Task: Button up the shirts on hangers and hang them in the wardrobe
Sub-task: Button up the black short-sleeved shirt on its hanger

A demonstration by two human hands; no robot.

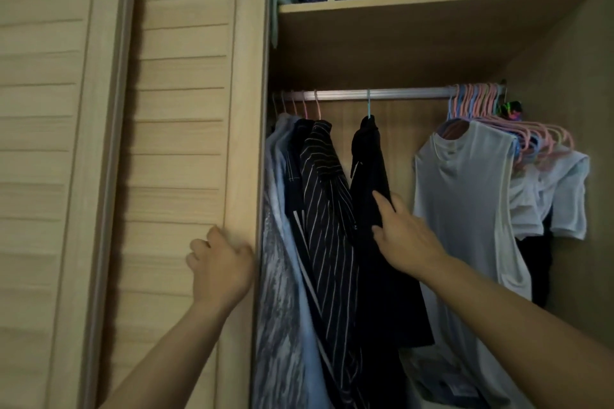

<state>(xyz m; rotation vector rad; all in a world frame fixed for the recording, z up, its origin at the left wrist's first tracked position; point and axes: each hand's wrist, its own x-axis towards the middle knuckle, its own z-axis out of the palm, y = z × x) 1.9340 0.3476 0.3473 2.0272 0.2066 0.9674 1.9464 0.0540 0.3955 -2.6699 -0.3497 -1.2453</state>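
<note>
My right hand (403,236) lies with fingers spread on the dark navy shirt (375,209) hanging from the silver wardrobe rail (398,93); my left hand (221,262) curls round the slatted wooden door (186,143) edge. I judge the shirt soft and light, best moved by its hanger hook.

We look into an open wardrobe (548,176). Our left hand (222,267) curls on the slatted door's (186,143) edge. Our right hand (403,231) touches a dark shirt (375,242) hanging from the rail (398,93), between a striped shirt (327,209) and a white top (465,183).
</note>
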